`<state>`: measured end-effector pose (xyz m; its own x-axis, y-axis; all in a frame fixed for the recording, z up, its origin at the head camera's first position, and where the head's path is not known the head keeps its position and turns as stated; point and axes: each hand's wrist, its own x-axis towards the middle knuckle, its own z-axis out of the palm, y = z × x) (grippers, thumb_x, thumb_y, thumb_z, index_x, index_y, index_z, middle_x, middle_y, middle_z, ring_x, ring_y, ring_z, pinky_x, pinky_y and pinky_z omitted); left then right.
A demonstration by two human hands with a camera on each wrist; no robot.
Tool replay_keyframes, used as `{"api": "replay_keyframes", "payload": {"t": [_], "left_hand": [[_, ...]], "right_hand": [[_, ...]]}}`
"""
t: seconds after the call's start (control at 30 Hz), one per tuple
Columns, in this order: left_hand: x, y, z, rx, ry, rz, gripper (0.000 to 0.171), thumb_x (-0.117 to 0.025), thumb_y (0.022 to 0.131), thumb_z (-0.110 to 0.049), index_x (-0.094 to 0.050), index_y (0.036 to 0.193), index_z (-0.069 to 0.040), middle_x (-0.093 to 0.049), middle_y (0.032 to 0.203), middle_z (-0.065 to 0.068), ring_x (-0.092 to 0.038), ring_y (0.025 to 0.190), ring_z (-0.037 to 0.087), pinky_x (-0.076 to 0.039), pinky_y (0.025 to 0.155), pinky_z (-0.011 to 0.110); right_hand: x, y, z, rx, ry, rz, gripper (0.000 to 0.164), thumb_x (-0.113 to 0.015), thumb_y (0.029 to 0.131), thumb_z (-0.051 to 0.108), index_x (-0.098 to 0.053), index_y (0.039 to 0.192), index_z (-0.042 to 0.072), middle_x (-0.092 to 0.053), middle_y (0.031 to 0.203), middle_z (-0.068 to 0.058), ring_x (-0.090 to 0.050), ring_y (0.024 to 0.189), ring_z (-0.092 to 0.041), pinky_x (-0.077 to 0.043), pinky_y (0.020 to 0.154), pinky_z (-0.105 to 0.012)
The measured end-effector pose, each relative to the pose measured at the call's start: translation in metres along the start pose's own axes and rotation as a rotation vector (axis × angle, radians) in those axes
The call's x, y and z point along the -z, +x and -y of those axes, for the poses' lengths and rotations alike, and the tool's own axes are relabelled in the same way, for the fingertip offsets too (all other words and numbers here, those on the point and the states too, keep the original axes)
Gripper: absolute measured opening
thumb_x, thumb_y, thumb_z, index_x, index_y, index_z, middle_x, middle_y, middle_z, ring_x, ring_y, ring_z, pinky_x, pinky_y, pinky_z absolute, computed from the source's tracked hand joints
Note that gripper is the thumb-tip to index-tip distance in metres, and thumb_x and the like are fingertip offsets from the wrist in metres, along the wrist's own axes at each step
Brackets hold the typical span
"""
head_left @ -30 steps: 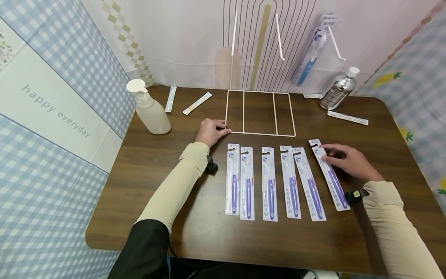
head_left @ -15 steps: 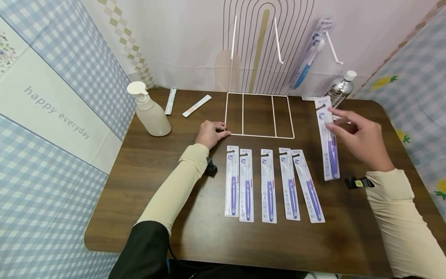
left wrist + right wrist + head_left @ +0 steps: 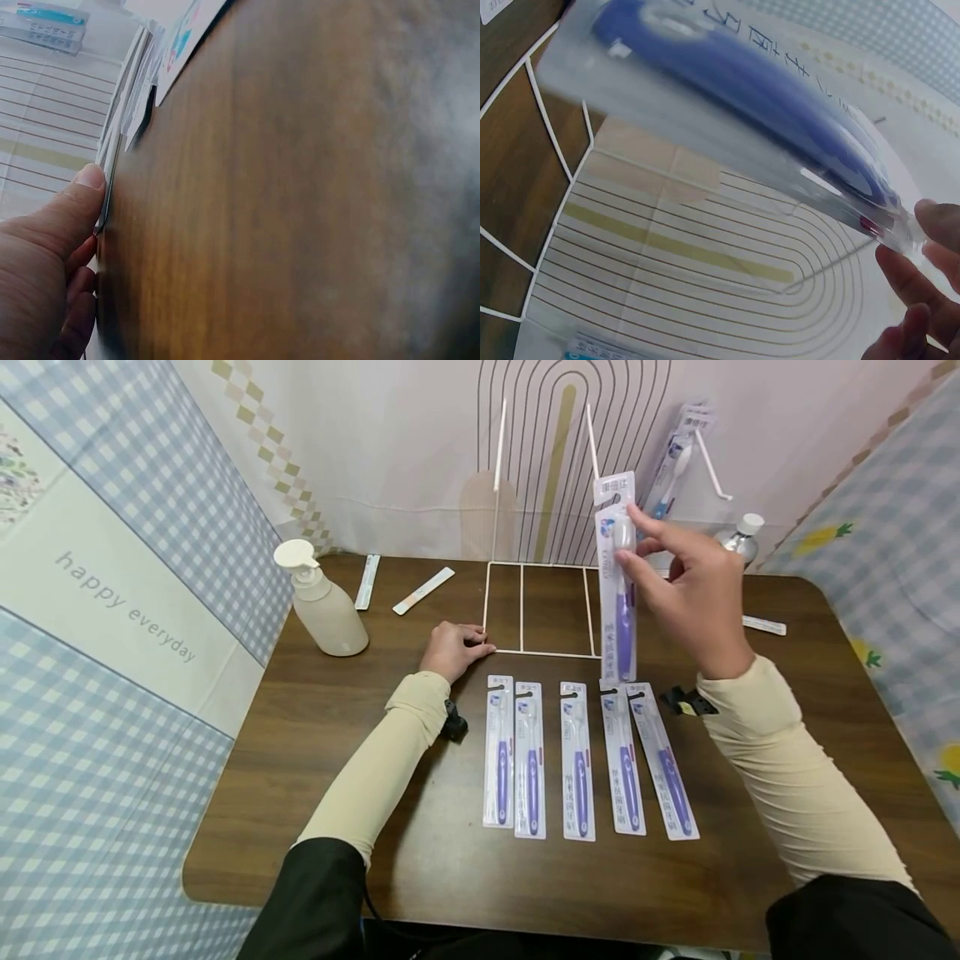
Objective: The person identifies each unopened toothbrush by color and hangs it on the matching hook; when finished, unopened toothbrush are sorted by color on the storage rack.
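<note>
My right hand (image 3: 693, 589) pinches a packaged purple toothbrush (image 3: 617, 602) by one edge, between thumb and fingers. The pack hangs upright in the air, its slotted top close to the middle hook (image 3: 591, 439) of the white wire rack (image 3: 522, 610). In the right wrist view, the purple handle (image 3: 757, 97) fills much of the picture, fingertips at the pack's edge. My left hand (image 3: 447, 650) grips the rack's front left corner on the table. On the table before me lie several more purple toothbrush packs (image 3: 576, 760), roughly side by side.
Packs with a blue toothbrush (image 3: 671, 477) hang from the right hook (image 3: 711, 464). A pump bottle (image 3: 326, 606) stands at left, and a silver bottle (image 3: 742, 539) sits partly behind my right hand. Small white sachets (image 3: 423, 591) lie near the back edge of the table (image 3: 300, 777).
My right hand has lifted the rightmost toothbrush pack off the table, then carried it up and left towards the middle hook. The left hand has stayed at the rack's corner.
</note>
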<state>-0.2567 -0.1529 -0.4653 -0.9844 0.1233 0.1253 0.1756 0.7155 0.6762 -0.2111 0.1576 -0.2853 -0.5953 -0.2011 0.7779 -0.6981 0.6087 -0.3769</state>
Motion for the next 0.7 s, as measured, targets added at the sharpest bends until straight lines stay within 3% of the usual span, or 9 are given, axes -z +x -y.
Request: {"api": "replay_keyframes", "payload": {"t": [0.17, 0.27, 0.37, 0.5, 0.6, 0.7], "left_hand": [[-0.002, 0.001, -0.001, 0.005, 0.01, 0.016, 0.027, -0.088, 0.09, -0.028, -0.085, 0.109, -0.009, -0.078, 0.121, 0.003, -0.072, 0.117, 0.02, -0.053, 0.105, 0.031], [-0.003, 0.002, -0.001, 0.0, 0.016, 0.018, 0.027, -0.088, 0.09, -0.028, -0.084, 0.109, -0.009, -0.078, 0.121, 0.003, -0.072, 0.118, 0.02, -0.053, 0.105, 0.031], [-0.002, 0.001, -0.002, -0.006, 0.016, 0.008, 0.027, -0.088, 0.09, -0.028, -0.085, 0.108, -0.009, -0.078, 0.12, 0.003, -0.073, 0.117, 0.021, -0.053, 0.105, 0.032], [-0.001, 0.0, -0.002, 0.002, 0.021, 0.001, 0.026, -0.088, 0.09, -0.028, -0.085, 0.107, -0.009, -0.078, 0.12, 0.002, -0.073, 0.117, 0.02, -0.053, 0.106, 0.032], [-0.001, -0.001, -0.002, 0.011, 0.025, 0.006, 0.026, -0.088, 0.09, -0.029, -0.085, 0.107, -0.01, -0.078, 0.12, 0.001, -0.072, 0.117, 0.019, -0.053, 0.106, 0.031], [0.001, -0.001, -0.001, 0.012, 0.022, 0.006, 0.027, -0.088, 0.089, -0.029, -0.085, 0.107, -0.009, -0.078, 0.12, 0.001, -0.072, 0.117, 0.019, -0.053, 0.106, 0.032]], "right_hand": [[-0.019, 0.002, -0.001, -0.049, -0.07, -0.048, 0.041, -0.082, 0.096, 0.02, -0.072, 0.135, 0.014, -0.08, 0.096, -0.016, -0.047, 0.058, -0.017, -0.028, 0.059, -0.016], [-0.03, 0.003, -0.005, -0.103, -0.094, -0.076, 0.041, -0.085, 0.094, 0.023, -0.075, 0.133, 0.018, -0.081, 0.096, -0.011, -0.046, 0.055, -0.013, -0.024, 0.057, -0.018], [-0.045, 0.01, -0.012, -0.153, -0.104, -0.074, 0.039, -0.084, 0.094, 0.027, -0.076, 0.13, 0.014, -0.081, 0.099, -0.01, -0.043, 0.053, -0.009, -0.024, 0.054, -0.022], [-0.072, 0.027, -0.029, -0.227, -0.135, -0.057, 0.04, -0.078, 0.099, 0.031, -0.068, 0.129, 0.007, -0.08, 0.107, -0.012, -0.055, 0.057, -0.023, -0.037, 0.058, -0.032], [-0.09, 0.042, -0.042, -0.278, -0.167, -0.049, 0.042, -0.073, 0.102, 0.035, -0.063, 0.129, 0.004, -0.079, 0.112, -0.014, -0.07, 0.075, -0.036, -0.049, 0.066, -0.043], [-0.104, 0.06, -0.055, -0.336, -0.184, -0.044, 0.042, -0.07, 0.103, 0.037, -0.061, 0.13, 0.006, -0.078, 0.115, -0.013, -0.076, 0.092, -0.039, -0.055, 0.074, -0.05]]}}
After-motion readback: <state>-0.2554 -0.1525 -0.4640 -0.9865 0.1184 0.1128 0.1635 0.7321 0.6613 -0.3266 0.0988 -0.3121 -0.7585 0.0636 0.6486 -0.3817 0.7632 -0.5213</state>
